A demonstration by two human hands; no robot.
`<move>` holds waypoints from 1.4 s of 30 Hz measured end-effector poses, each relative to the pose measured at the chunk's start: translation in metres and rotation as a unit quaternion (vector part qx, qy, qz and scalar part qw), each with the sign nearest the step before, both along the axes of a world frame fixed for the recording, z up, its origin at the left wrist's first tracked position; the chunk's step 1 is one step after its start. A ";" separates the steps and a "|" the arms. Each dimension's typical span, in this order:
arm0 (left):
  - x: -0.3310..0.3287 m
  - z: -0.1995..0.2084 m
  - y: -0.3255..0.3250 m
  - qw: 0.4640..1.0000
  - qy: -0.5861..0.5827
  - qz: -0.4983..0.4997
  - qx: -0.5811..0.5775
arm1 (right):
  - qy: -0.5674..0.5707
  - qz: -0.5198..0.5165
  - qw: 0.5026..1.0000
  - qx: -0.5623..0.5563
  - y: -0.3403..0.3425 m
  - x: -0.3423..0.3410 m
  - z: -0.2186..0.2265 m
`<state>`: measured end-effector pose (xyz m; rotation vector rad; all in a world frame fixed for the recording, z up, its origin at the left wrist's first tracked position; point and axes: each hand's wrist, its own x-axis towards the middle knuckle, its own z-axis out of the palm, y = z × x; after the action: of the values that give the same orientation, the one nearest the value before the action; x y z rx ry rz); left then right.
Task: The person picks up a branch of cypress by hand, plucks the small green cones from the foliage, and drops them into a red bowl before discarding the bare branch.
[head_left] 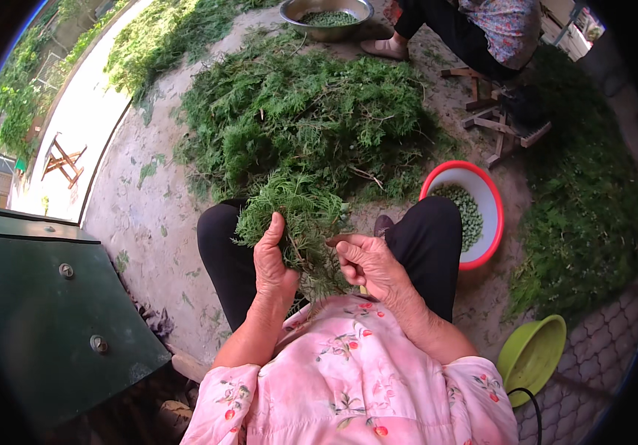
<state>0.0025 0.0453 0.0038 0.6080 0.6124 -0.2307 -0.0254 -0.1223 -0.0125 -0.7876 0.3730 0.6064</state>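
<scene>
Above my lap my left hand [274, 259] is closed round a bunch of feathery green conifer sprigs [289, 204], thumb pointing up along it. Close beside the bunch, on its right, my right hand [371, 267] is closed in a pinch. A thin brownish piece shows at its fingertips; what it is I cannot make out. A bit of yellow shows under the right hand, mostly hidden. To the right of my knee stands a white basin with a red rim [491, 189], partly filled with small round green cones or berries [466, 219].
A large pile of cut conifer branches [297, 111] lies ahead. More branches [579, 200] cover the right side. Beyond sits a person [501, 33] near a metal bowl [326, 31]. A folding stool [501, 133], a green tub [530, 360] and a dark green box [59, 319] stand around.
</scene>
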 end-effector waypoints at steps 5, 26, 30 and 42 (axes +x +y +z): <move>-0.006 -0.007 -0.005 0.998 -0.018 0.010 0.053 | -0.016 -0.038 0.999 0.000 0.019 0.006 0.009; -0.009 0.021 -0.019 0.986 -0.055 -0.059 0.145 | -0.257 -0.056 0.895 -0.359 0.011 0.017 0.028; -0.009 0.021 -0.024 0.983 -0.088 -0.073 0.145 | -0.243 -0.079 0.909 -0.330 0.012 0.031 0.032; -0.011 0.024 -0.025 0.982 -0.036 -0.092 0.164 | -0.162 -0.047 0.967 -0.191 0.011 0.034 0.028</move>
<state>-0.0089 0.0199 0.0282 0.9890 0.5280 -0.2832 0.0085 -0.1108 0.0152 -1.2123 0.2261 0.3086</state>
